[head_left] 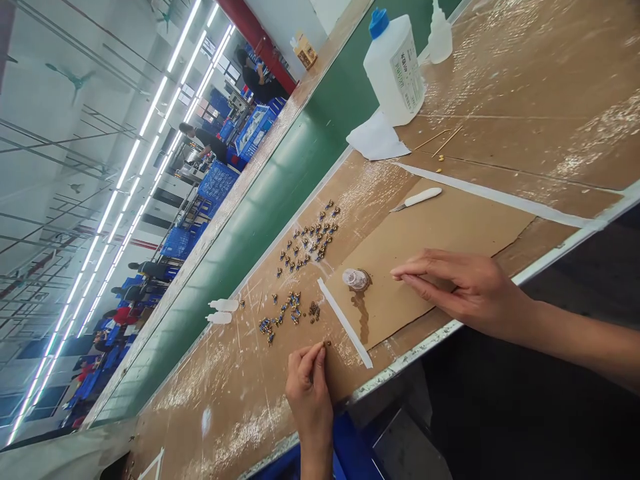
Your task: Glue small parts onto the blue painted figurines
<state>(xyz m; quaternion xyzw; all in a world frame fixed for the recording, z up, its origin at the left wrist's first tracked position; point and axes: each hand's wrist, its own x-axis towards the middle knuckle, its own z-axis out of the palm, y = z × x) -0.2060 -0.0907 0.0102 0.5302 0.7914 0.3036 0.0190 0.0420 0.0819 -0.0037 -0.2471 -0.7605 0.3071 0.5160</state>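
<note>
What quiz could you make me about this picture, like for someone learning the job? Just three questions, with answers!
1. What colour is the cap on the jug?
2. True or false: the knife lies apart from the right hand.
3. Which is nearest the left hand?
A) jug
B) small brown piece
C) knife

Key: 1. Blue. 2. True. 3. B.

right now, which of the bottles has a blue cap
The big white bottle with the printed label, beside the white sheet. It alone shows a blue cap; the three smaller bottles show no blue.
</note>
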